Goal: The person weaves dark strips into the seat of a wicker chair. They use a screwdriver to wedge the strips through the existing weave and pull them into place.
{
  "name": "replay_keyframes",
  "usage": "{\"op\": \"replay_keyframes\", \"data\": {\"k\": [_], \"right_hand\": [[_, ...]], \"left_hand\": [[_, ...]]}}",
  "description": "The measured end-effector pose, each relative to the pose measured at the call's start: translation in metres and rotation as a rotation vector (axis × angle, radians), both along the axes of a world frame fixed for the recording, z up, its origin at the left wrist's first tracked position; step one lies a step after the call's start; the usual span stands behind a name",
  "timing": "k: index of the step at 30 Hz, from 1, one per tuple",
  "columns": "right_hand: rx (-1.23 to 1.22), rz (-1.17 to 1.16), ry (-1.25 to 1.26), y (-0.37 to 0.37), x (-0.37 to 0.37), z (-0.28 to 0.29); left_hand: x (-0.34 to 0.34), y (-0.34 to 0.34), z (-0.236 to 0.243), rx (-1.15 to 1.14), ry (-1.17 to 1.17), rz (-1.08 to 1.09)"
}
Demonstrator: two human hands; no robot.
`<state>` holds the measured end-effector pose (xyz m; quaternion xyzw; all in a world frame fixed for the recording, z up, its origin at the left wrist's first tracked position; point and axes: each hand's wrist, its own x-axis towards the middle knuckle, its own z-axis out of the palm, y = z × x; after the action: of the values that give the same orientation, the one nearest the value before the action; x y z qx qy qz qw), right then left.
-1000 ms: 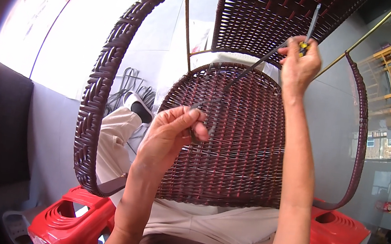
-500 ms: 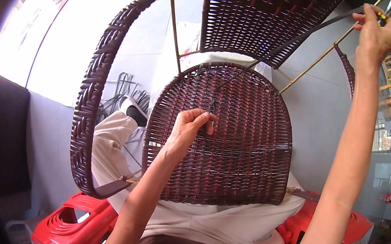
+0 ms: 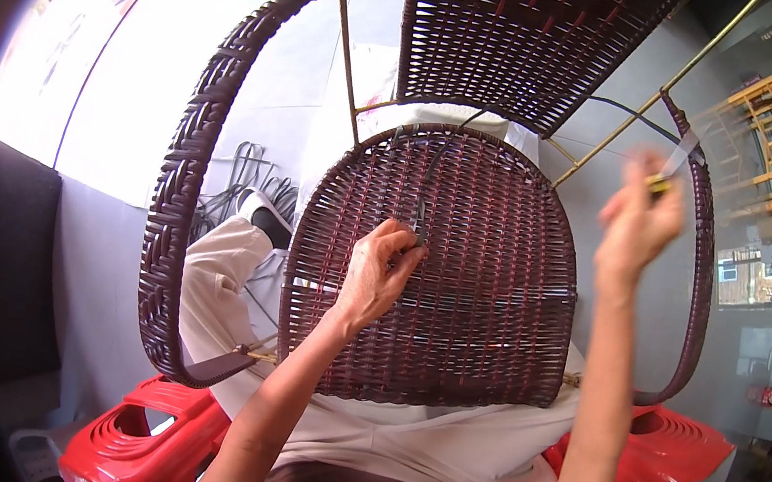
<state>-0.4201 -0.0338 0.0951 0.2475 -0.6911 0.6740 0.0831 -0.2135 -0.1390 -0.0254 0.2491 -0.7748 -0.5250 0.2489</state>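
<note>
Resting across your lap, the dark brown woven wicker chair seat (image 3: 460,282) faces up at you, its rounded panel nearly filled with tight weave. Your left hand (image 3: 380,270) sits on the panel near its upper middle, fingers pinched closed on a dark plastic weaving strand (image 3: 426,187) where it enters the weave. Your right hand (image 3: 638,224) is raised beside the seat's right edge, blurred with motion, closed around a slim metal tool with a yellow band (image 3: 668,169). Half a second ago that hand was stretched high toward the upper right; it has since dropped back toward the seat — likely a strand has been pulled taut and the hand is returning for another pass. The left hand has barely shifted.

Around the seat curve the chair's brown wicker-wrapped armrests (image 3: 179,210), joined by thin brass-coloured frame rods (image 3: 345,35) to the woven brown backrest (image 3: 527,33) above. Below your knees are red plastic stools (image 3: 147,435) — nothing visible lies in their ridged tops. Loose dark cords (image 3: 245,185) lie on the pale floor at left.
</note>
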Motion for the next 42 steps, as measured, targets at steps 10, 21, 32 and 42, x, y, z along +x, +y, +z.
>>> {"op": "replay_keyframes", "data": {"k": [10, 21, 32, 42], "right_hand": [[0.35, 0.304, -0.342, -0.004, 0.082, -0.143], [0.238, 0.267, -0.369, -0.021, 0.084, -0.154], [0.257, 0.249, -0.321, -0.022, 0.086, -0.157], [0.076, 0.337, -0.485, -0.033, 0.075, -0.121]], "left_hand": [[-0.006, -0.039, 0.013, 0.655, 0.286, -0.043], [-0.044, -0.057, 0.009, 0.673, 0.347, -0.184], [-0.054, -0.058, 0.012, 0.387, 0.186, -0.199], [-0.035, -0.052, 0.012, 0.472, 0.178, -0.214]]}}
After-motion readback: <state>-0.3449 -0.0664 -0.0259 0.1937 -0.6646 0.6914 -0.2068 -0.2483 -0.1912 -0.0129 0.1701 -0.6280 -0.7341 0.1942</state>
